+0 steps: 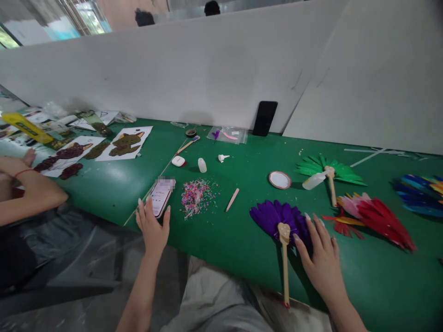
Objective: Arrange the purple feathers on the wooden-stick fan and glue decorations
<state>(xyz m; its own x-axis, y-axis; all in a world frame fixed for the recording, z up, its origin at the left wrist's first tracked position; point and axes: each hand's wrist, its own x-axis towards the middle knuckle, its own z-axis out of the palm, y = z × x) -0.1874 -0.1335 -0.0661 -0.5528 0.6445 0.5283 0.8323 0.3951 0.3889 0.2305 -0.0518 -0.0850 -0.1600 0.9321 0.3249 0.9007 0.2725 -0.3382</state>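
Feather fan and phone on a green bench [214,240]. The left hand [153,230] lies at the near end of the lit phone [162,192], fingers spread about it, grip released. The right hand [320,258], likewise unclosed, rests against the right side of the purple fan [284,230], whose handle [285,272] points toward the person and reaches the near edge. Between phone and fan lie a heap of coloured bits [195,196] and a pink tool [232,199]. The step in hand is judged to be attending to the phone while the fan is steadied; lifting the fan would call for closing the right fingers around its handle.
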